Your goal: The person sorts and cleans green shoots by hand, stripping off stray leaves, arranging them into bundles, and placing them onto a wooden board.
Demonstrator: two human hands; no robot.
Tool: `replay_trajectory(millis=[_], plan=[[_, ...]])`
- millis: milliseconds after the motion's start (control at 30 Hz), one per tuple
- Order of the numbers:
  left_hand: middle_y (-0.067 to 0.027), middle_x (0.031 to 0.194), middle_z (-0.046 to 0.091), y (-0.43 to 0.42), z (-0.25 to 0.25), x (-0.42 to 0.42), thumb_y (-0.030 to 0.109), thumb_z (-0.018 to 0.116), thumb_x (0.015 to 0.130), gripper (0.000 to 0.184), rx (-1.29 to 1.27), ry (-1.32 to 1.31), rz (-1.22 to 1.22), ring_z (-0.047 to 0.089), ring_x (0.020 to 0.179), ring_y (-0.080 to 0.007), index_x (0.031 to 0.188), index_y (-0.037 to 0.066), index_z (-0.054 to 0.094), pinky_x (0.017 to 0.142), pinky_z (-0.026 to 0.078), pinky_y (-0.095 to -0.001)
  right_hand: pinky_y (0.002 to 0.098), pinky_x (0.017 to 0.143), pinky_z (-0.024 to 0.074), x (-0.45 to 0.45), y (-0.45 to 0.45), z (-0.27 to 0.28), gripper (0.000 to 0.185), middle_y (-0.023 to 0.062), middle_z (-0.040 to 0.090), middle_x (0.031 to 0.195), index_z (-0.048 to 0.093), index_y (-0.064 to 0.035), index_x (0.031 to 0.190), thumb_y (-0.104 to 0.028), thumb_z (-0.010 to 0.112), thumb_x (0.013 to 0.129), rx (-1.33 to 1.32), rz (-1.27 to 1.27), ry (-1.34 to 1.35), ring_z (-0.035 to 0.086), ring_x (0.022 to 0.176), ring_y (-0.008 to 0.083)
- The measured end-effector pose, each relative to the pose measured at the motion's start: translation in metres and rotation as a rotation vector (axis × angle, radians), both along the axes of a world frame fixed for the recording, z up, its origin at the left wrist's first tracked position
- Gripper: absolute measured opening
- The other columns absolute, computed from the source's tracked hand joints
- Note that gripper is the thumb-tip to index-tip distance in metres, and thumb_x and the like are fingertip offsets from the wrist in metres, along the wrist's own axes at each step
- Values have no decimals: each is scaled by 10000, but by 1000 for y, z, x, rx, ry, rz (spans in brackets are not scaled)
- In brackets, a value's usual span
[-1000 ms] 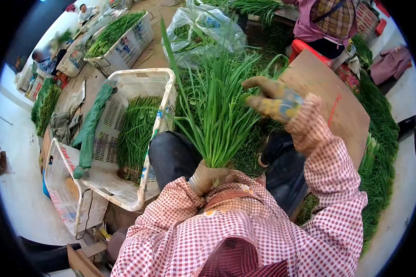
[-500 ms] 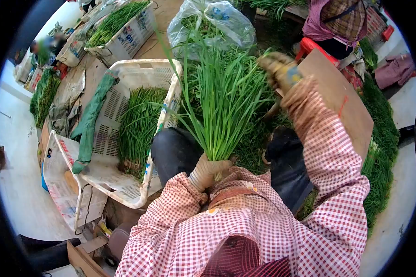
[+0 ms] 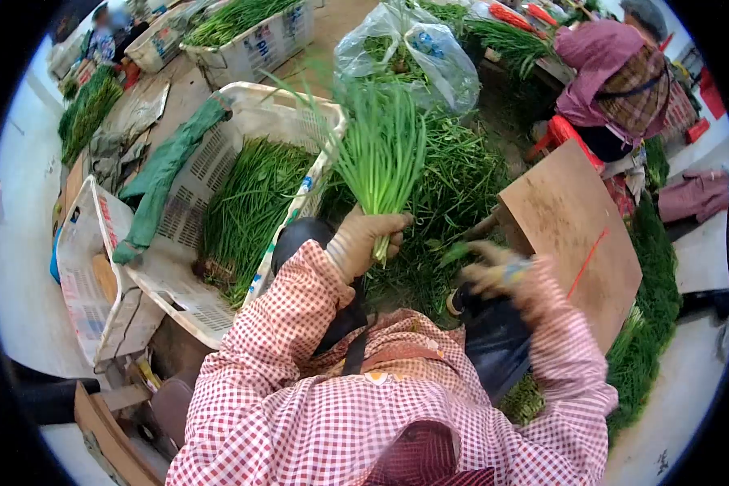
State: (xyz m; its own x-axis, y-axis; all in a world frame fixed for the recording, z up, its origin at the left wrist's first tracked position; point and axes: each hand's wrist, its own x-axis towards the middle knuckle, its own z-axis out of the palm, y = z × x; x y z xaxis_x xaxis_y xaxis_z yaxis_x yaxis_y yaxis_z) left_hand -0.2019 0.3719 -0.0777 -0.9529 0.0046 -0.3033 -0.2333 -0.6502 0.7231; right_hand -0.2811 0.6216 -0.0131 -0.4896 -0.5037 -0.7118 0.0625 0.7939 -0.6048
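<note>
My left hand [image 3: 366,239], in a pale glove, is closed round the lower stems of a bunch of green chives [image 3: 381,158]. The leaves point up and away from me, and the cut ends show below my fist. My right hand [image 3: 494,271], also gloved and blurred by motion, is to the right with its fingers apart. Beside its fingertips is a blurred loose green leaf [image 3: 455,254]; whether they touch I cannot tell. Loose greens [image 3: 462,166] lie heaped on the floor beyond my knees.
On my left stands a white plastic crate [image 3: 332,121] holding chives [image 3: 251,202], a green cloth [image 3: 174,174] over its side. A clear plastic bag [image 3: 449,61] stands ahead. To the right are a brown board [image 3: 575,235], piled chives [image 3: 644,324] and another person [image 3: 616,73].
My left hand has moved up and forward with the bunch. My right hand has dropped from beside the leaf tips to a lower spot near my right knee. The view has shifted slightly.
</note>
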Motion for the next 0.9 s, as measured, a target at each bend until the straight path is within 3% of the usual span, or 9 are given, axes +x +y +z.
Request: replay_trajectory(millis=[67, 133, 233, 333, 500, 600, 800, 867, 900], plan=[[-17, 763, 559, 12, -2, 0, 141, 671, 789, 361, -261, -44, 28, 522, 569, -116, 1100, 33, 521, 535, 453, -262, 347, 823, 510, 20, -29, -45, 938, 206, 508, 1289, 202, -2, 1432, -458, 684, 768, -183, -57, -172, 553, 1108, 280], [-59, 843, 611, 20, -19, -1, 141, 667, 800, 385, -383, -137, -12, 603, 688, -191, 1128, 24, 502, 611, 502, -320, 364, 848, 504, 33, -64, -57, 881, 188, 428, 1359, 248, -31, 1413, -448, 683, 770, -475, -244, -256, 526, 1143, 283], [-177, 1049, 636, 23, -86, 2, 244, 654, 812, 638, -1431, -159, -114, 625, 914, -366, 1295, -6, 320, 786, 498, -400, 371, 865, 489, 35, -108, -125, 780, 172, 495, 1280, 380, -46, 1338, -376, 743, 731, -715, -579, -325, 529, 1134, 272], [-223, 1004, 621, 29, -46, 12, 238, 662, 783, 716, -1495, -388, -492, 605, 899, -413, 1314, 17, 236, 766, 494, -434, 357, 869, 504, 55, -122, -113, 666, 154, 541, 1191, 416, -11, 1307, -253, 737, 776, -659, -879, -323, 578, 1036, 269], [-255, 959, 602, 47, -20, 61, 194, 691, 723, 674, -1713, -275, -407, 610, 849, -413, 1237, 43, 282, 707, 488, -465, 334, 781, 532, 55, -119, -125, 358, 136, 656, 974, 612, 58, 1044, -149, 726, 776, -965, -1070, -482, 643, 834, 229], [-259, 974, 593, 54, -14, 67, 189, 694, 720, 665, -1723, -280, -357, 605, 847, -418, 1222, 37, 284, 708, 487, -466, 323, 730, 532, 58, -112, -118, 305, 133, 657, 947, 611, 53, 1049, -103, 679, 796, -1051, -1026, -558, 638, 811, 200], [-232, 1040, 578, 77, 3, 26, 186, 796, 633, 876, -1447, -74, -215, 601, 950, -369, 1286, 5, 241, 790, 494, -401, 296, 708, 528, 21, -73, -63, 345, 88, 660, 952, 617, 10, 1048, -76, 737, 736, -1334, -928, -65, 633, 815, 182], [-198, 1218, 511, 93, 24, -1, 171, 854, 567, 1085, -845, 338, -211, 538, 1110, -284, 1378, 5, 153, 912, 457, -389, 289, 704, 523, 4, -35, -28, 352, 73, 661, 952, 625, -18, 1042, -51, 753, 716, -1405, -750, 344, 628, 823, 168], [-189, 1232, 499, 98, 38, -19, 219, 872, 547, 1139, -771, 372, -283, 512, 1122, -266, 1390, -1, 138, 952, 427, -378, 290, 712, 520, -8, -11, -15, 344, 68, 662, 944, 637, -39, 1037, -73, 763, 719, -1125, -734, 617, 627, 827, 162]])
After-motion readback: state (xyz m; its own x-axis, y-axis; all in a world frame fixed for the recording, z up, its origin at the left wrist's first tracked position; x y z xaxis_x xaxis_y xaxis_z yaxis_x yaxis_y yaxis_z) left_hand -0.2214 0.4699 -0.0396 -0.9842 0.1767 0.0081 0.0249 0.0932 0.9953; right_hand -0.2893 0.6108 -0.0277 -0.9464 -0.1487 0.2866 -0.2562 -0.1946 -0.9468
